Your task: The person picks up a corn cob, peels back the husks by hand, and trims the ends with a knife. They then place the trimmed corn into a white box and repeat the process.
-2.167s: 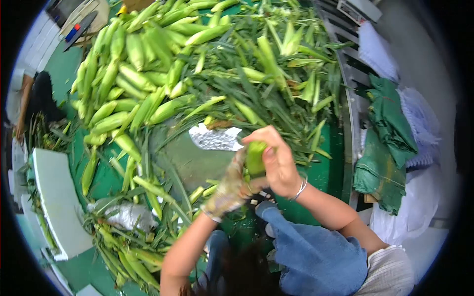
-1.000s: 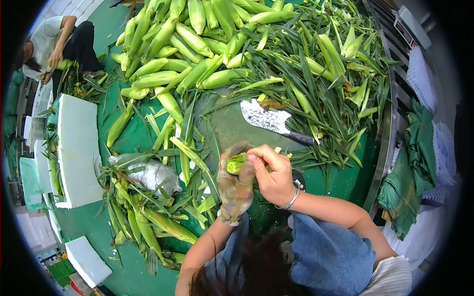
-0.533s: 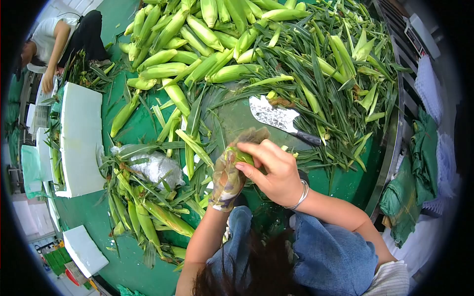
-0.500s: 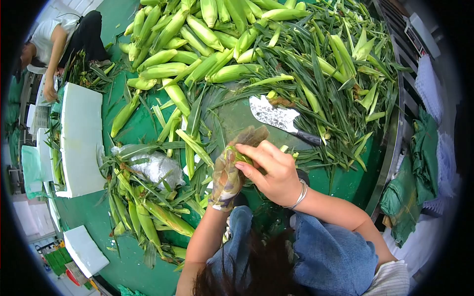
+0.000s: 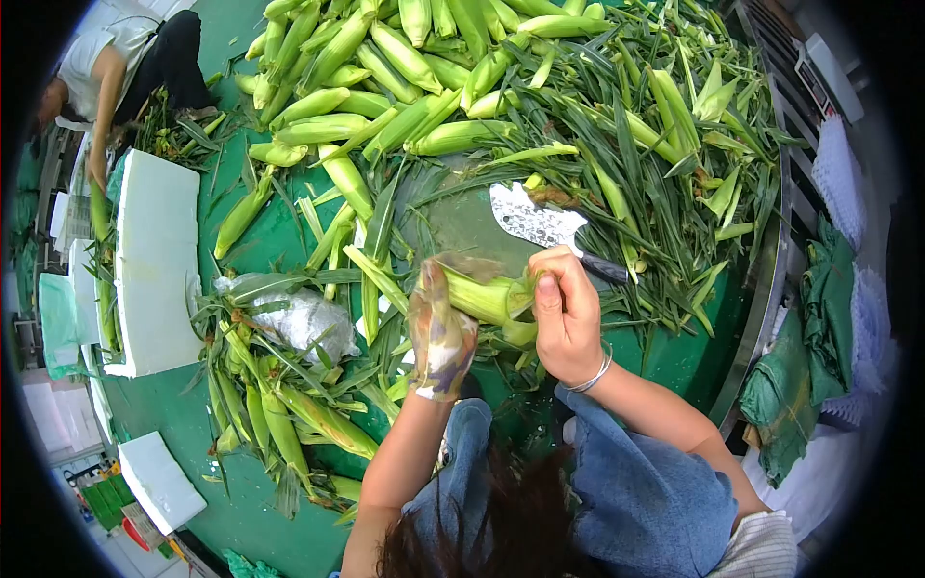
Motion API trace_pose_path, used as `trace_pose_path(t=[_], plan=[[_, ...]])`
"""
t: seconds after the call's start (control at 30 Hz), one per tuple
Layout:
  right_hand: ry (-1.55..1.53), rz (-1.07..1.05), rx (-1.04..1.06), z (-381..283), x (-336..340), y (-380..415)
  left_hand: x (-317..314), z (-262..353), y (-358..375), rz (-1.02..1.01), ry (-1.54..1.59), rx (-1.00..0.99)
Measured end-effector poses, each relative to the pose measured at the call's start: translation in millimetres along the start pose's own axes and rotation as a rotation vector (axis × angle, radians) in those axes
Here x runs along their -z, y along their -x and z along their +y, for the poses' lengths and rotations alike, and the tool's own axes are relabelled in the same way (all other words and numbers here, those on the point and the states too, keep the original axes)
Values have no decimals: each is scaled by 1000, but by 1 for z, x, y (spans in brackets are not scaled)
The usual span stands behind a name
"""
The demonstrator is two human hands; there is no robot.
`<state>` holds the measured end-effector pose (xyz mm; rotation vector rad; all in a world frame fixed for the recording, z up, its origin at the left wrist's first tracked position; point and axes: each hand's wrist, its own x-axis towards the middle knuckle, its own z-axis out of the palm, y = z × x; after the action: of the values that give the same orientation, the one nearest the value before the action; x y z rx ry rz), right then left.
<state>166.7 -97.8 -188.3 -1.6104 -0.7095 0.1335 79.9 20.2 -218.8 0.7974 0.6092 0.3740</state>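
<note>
An ear of corn [image 5: 477, 297] in pale green husk lies across the space between my hands. My left hand [image 5: 441, 332], in a patterned glove, is closed around its left part, with blurred brownish silk above the fingers. At the right end, my bare right hand [image 5: 567, 318], a bracelet on its wrist, pinches husk leaves that bend away from the ear. Just beyond that hand, a cleaver [image 5: 540, 222] with a speckled blade and dark handle lies on the table beside loose leaves.
Unpeeled corn [image 5: 405, 58] is heaped at the back, with stripped leaves [image 5: 674, 144] to the right. Husked-looking ears [image 5: 284, 433] and a clear plastic bag [image 5: 308, 328] lie at left. A white foam box [image 5: 159, 265] stands near another person [image 5: 120, 72].
My right hand has moved right, away from my left hand, pulling husk leaves outward. More of the ear now shows between the hands. At left, the other person's arm has reached lower.
</note>
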Motion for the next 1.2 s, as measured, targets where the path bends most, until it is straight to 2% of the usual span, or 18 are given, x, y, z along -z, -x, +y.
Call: trace_pose_path(t=[0.07, 0.1, 0.17, 0.27, 0.33, 0.37, 0.43, 0.5, 0.57, 0.63, 0.67, 0.7, 0.77, 0.9, 0.97, 1.07, 1.17, 1.2], plan=[[-2, -37, 57, -5, 8, 4, 23, -15, -18, 156, -168, -203], [-12, -125, -47, -12, 17, 13, 29, -15, -26, 212, -225, -269], [58, -168, -221, -4, 43, 32, 48, 15, -45, 175, 145, -241], [78, 244, -405, 39, 97, 22, 128, 46, -74, 289, 245, -362], [215, 467, -367, 68, 153, -8, 156, 57, -78, 219, 440, -409], [-32, 576, -358, 67, 172, -30, 151, 62, -74, 224, 438, -416], [5, 661, -165, 82, 206, -76, 133, 62, -66, 245, 435, -343], [660, 658, -90, 81, 204, -118, 119, 57, -65, 221, 446, -303], [1228, 564, 303, 73, 164, -125, 90, 54, -59, 197, 270, -276], [820, 170, 155, 20, 91, -93, 71, 49, -56, 126, 247, -208], [794, -187, 213, 16, 71, -75, 60, 48, -54, 135, 320, -148], [453, -438, -42, 13, 40, -53, 48, 45, -51, 146, 391, -81], [297, -732, -186, 13, -5, -20, 30, 41, -40, 75, 511, 18], [-46, -692, -363, 15, -8, 3, 9, 37, -6, 19, 224, -8], [-68, -677, -425, 3, -8, 6, 42, -22, 14, -64, -238, -66], [-23, -454, -325, -4, -14, 5, 21, -20, 31, -129, -38, 130], [442, -188, 252, -14, -6, -27, 16, -10, 27, -150, -73, 146], [193, -262, 114, -15, -6, -30, 9, -2, 29, -129, -199, 149]])
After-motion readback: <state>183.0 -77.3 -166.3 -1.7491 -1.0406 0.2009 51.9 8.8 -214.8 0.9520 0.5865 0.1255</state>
